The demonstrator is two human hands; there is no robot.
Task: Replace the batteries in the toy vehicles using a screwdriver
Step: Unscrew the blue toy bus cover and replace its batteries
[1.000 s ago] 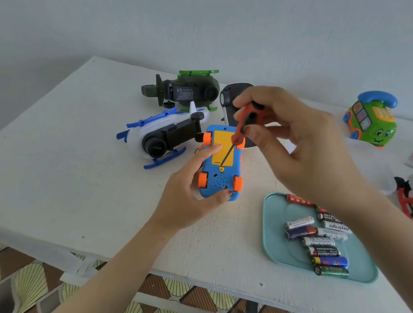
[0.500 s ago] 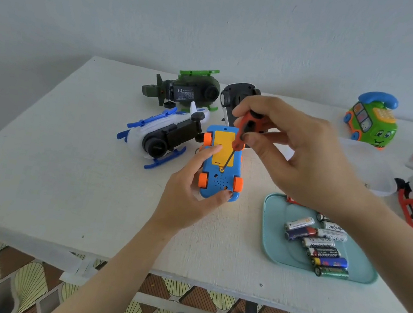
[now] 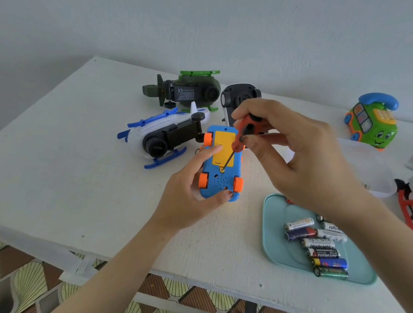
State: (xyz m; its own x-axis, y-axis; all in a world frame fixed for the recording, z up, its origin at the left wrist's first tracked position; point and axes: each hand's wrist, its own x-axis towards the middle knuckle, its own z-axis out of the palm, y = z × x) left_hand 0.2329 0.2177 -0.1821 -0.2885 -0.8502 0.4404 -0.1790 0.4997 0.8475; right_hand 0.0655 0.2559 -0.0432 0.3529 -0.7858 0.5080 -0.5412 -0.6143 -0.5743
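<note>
One blue toy car (image 3: pixel 221 166) lies belly-up at table centre, yellow battery cover (image 3: pixel 223 146) still on. The left hand (image 3: pixel 194 194) clasps its near end; the right hand (image 3: pixel 294 153) pinches a screwdriver (image 3: pixel 245 132), tip in the screw. Batteries (image 3: pixel 320 247) wait on a tray (image 3: pixel 271 243) at 4 o'clock; the other toys look unopened.

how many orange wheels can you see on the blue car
4, one at each corner of the upturned blue car: far left, near left, near right, far right barely visible behind the screwdriver.
</note>
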